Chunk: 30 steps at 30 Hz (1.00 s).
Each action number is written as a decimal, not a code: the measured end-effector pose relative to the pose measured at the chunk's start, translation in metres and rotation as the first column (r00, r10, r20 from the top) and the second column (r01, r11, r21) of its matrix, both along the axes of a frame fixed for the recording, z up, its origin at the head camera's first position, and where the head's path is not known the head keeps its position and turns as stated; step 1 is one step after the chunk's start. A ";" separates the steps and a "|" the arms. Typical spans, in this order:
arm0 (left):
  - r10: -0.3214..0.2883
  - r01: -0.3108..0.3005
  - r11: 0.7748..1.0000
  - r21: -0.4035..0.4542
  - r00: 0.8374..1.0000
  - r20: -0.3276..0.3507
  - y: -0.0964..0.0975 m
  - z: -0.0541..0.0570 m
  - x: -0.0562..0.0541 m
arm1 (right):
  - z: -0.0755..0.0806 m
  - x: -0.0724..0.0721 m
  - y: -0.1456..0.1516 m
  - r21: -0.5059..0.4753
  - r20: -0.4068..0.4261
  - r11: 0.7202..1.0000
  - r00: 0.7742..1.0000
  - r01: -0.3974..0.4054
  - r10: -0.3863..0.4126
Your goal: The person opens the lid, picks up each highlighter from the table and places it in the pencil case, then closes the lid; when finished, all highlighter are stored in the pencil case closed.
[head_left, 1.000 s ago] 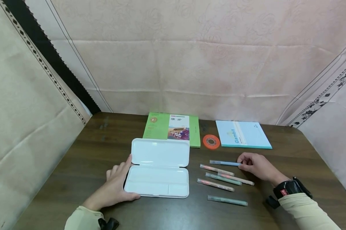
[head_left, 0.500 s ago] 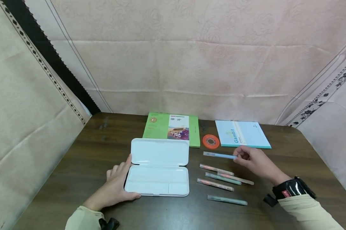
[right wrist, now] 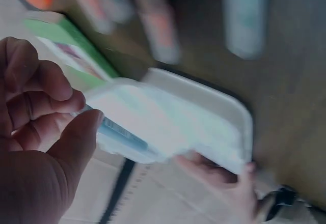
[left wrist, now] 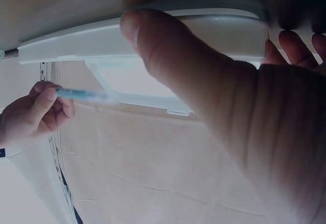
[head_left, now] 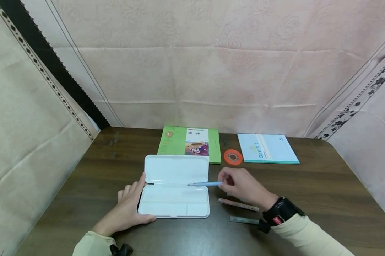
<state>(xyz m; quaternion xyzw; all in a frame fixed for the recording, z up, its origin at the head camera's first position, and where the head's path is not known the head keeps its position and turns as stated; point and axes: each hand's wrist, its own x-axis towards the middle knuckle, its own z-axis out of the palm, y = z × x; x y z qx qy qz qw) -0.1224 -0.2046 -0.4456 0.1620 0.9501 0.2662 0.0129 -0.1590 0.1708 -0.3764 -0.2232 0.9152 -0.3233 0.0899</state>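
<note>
An open white pencil case [head_left: 176, 201] lies on the table with its lid [head_left: 176, 169] tilted back. My left hand [head_left: 128, 206] holds it at the left side, thumb along the front edge and index finger by the hinge; the thumb [left wrist: 168, 46] shows large in the left wrist view. Between thumb and fingers my right hand [head_left: 243, 186] pinches the end of a light blue pen [head_left: 206, 184]. The pen points left over the case's hinge and right part, apart from the tray. In the right wrist view the pen [right wrist: 122, 133] crosses before the white case.
Right of the case lie a pinkish pen [head_left: 238, 204] and a green pen [head_left: 243, 220]; other pens are mostly hidden beneath my right hand. Behind stand a green book [head_left: 173, 142], an orange tape roll [head_left: 233, 157] and a light blue notebook [head_left: 269, 148].
My right hand has lifted the light blue pen from the table and carried it left, to above the case's hinge. The left hand and the case have stayed in place.
</note>
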 end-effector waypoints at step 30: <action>-0.005 0.005 1.000 0.000 1.000 0.015 -0.001 -0.002 0.000 | -0.024 -0.002 -0.081 0.027 -0.070 1.000 0.997 -0.009 0.011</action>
